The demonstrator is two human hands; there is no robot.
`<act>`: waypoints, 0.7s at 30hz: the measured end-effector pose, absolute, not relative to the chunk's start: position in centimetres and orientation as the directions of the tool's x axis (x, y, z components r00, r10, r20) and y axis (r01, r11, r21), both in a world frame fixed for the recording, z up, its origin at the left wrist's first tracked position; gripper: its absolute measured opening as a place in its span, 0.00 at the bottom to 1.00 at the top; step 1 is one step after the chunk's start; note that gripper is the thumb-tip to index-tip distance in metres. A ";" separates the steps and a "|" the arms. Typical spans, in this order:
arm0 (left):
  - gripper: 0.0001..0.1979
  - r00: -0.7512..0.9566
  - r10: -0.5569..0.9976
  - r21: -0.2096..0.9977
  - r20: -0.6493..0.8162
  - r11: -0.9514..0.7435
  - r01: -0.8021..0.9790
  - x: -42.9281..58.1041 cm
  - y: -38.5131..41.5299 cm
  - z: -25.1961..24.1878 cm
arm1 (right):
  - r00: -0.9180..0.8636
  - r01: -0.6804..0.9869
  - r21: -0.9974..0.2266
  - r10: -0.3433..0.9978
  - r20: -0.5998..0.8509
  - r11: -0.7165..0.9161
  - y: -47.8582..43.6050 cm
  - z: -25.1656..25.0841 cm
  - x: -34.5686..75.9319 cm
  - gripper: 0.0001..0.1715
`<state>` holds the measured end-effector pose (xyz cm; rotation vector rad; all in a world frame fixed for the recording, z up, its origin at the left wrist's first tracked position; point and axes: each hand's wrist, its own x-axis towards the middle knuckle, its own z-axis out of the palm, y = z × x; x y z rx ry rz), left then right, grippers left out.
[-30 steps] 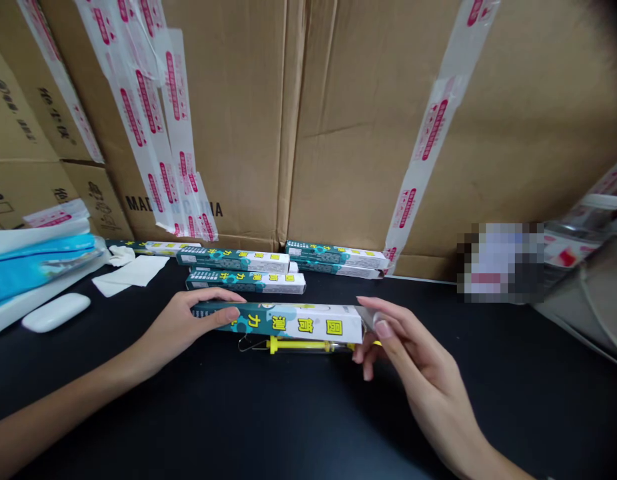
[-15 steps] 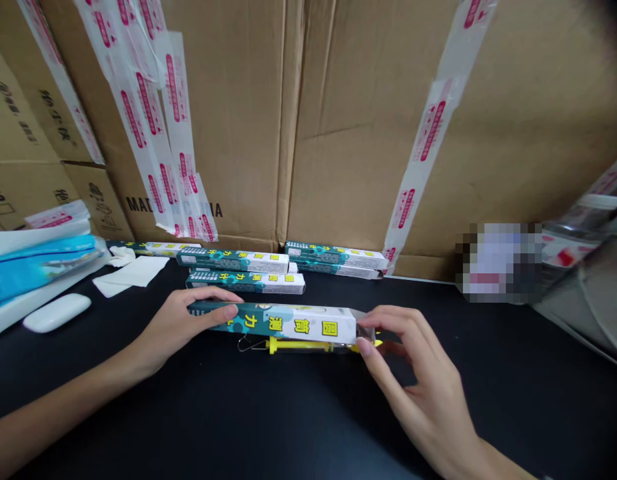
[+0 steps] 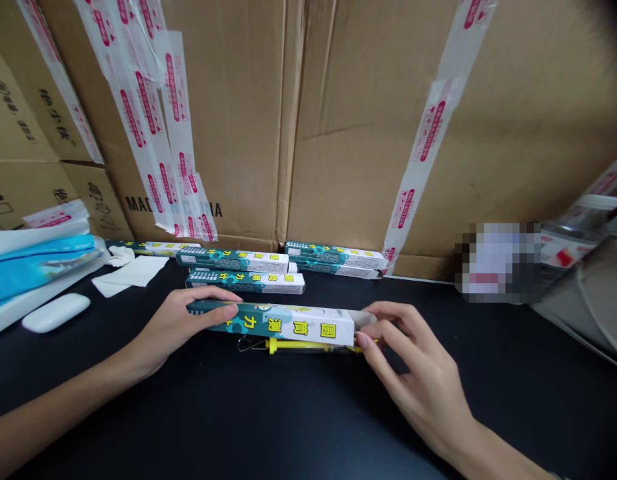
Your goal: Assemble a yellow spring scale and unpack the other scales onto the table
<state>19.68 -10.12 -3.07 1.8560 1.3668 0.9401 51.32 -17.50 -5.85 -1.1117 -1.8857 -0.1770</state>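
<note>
A long, slim teal-and-white cardboard box (image 3: 288,325) with yellow characters lies across the middle of the black table. My left hand (image 3: 186,320) is closed round its left end, thumb on the near side and fingers over the back. At the right end, which is open, my right hand (image 3: 413,363) has its thumb and bent fingertips pinched about the end flap (image 3: 361,319). Just in front of the box lies a spring scale (image 3: 298,345), a clear tube with yellow parts and a wire hook at its left. My right fingers partly cover its right end.
Several similar boxes (image 3: 246,281) lie behind, along a tall taped cardboard carton (image 3: 238,120). To the left are a white oval case (image 3: 56,313), white paper pieces (image 3: 131,275) and a blue packet (image 3: 43,267). A clear jar (image 3: 571,243) and a blurred-out item stand right.
My right fingers have shifted at the box's right end, curling closer around the flap, which now shows more plainly. The box has tilted slightly; my left hand stays put.
</note>
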 end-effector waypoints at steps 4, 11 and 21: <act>0.18 0.188 0.963 0.805 0.191 -0.263 0.532 19.8 -10.3 -2.9 | -0.189 0.721 -0.307 0.602 0.776 0.621 -17.5 -5.6 51.2 0.05; 0.18 0.187 0.973 0.868 0.133 -0.206 0.451 19.6 -10.2 -3.0 | -0.139 0.677 -0.337 0.563 0.815 0.655 -17.6 -5.7 51.6 0.12; 0.18 0.187 0.981 0.897 0.051 -0.127 0.423 19.6 -10.2 -3.1 | -0.119 0.676 -0.400 0.627 0.770 0.619 -17.5 -5.9 51.7 0.14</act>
